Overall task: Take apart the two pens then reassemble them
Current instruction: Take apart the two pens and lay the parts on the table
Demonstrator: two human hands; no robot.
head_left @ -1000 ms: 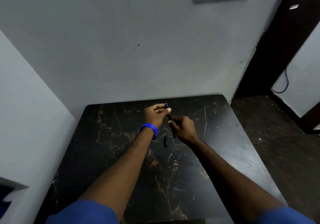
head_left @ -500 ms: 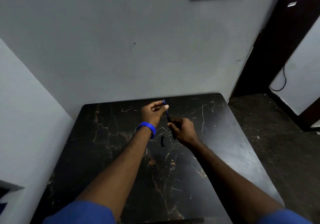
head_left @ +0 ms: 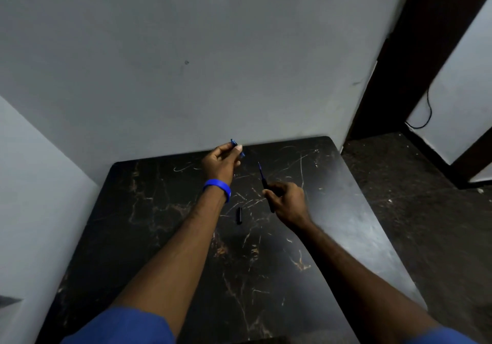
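Pen (head_left: 266,188) apart, perhaps, between raised hands

A single wide-angle view looks forward and down from the person's head, with both forearms reaching away from the bottom edge towards the middle of the frame. The dark marbled surface (head_left: 332,210) fills the lower half, near enough to show its veins, and the grey wall (head_left: 186,64) behind it fills the upper half. At the right edge the floor (head_left: 426,197) and a dark doorway (head_left: 415,50) show, the straight lines bowed by the lens.
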